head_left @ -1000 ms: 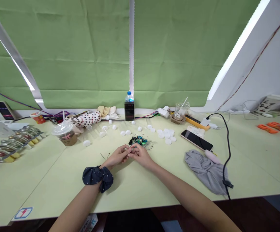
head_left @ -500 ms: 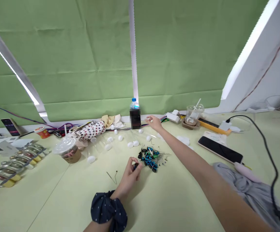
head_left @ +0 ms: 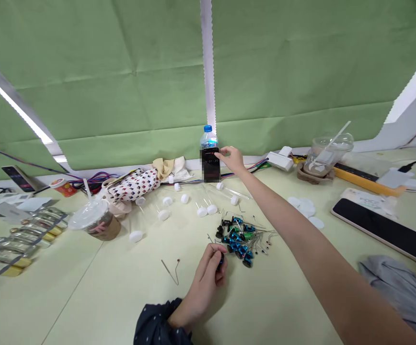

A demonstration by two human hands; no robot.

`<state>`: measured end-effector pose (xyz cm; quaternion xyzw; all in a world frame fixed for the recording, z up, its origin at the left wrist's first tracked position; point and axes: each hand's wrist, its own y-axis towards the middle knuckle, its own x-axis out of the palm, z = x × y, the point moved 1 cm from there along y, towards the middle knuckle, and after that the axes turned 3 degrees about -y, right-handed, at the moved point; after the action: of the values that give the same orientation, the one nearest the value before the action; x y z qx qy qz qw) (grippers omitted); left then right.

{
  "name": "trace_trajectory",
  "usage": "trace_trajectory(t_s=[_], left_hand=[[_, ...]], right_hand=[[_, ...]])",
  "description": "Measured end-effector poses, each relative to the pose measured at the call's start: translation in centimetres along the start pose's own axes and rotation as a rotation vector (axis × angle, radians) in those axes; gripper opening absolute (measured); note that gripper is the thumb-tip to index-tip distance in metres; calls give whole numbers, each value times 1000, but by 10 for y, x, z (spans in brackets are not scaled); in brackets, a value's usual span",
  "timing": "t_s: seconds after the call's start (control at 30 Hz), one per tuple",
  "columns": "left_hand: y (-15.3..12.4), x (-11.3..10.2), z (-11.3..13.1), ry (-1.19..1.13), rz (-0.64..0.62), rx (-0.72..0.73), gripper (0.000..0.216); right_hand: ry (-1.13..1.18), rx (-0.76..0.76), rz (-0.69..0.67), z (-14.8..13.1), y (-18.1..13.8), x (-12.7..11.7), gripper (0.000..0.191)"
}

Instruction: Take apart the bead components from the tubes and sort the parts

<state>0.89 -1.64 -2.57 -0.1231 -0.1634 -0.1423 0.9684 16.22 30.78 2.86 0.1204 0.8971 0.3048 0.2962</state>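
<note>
My left hand (head_left: 208, 273) is closed around a small black knob-like piece (head_left: 220, 262), mostly hidden by the fingers, from which a thin metal rod seems to stick out. Just beyond it lies a pile of small blue, black and green parts (head_left: 242, 239) with thin metal rods. My right hand (head_left: 231, 159) is stretched far forward, a fingertip at the screen of an upright phone (head_left: 211, 167). Its fingers are partly bent and apart, with nothing held. The phone leans against a blue-capped bottle (head_left: 208, 136). Two thin bent rods (head_left: 174, 274) lie left of my left hand.
Clear tubes with white caps (head_left: 163, 214) are scattered behind the pile. At left stand a lidded drink cup (head_left: 102, 225) and a row of small bottles (head_left: 24, 239). On the right are white discs (head_left: 305, 207), a second phone (head_left: 384, 227), a tilted cup (head_left: 325, 153) and grey cloth (head_left: 398, 292).
My right hand has moved up to the phone, whose screen now shows lit digits. My left hand still grips the black piece, now close against the pile's near edge. The view has shifted.
</note>
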Motion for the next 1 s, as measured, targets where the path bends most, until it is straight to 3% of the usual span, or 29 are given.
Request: trace_trajectory(t_s=[0.4,1.0], left_hand=[[-3,3,10,280,67,50,25],[-5,7,18,333,31,20,26]], right_hand=[[89,-29,-22,10,4,4,33],[170,-31,17,9,6,8,33]])
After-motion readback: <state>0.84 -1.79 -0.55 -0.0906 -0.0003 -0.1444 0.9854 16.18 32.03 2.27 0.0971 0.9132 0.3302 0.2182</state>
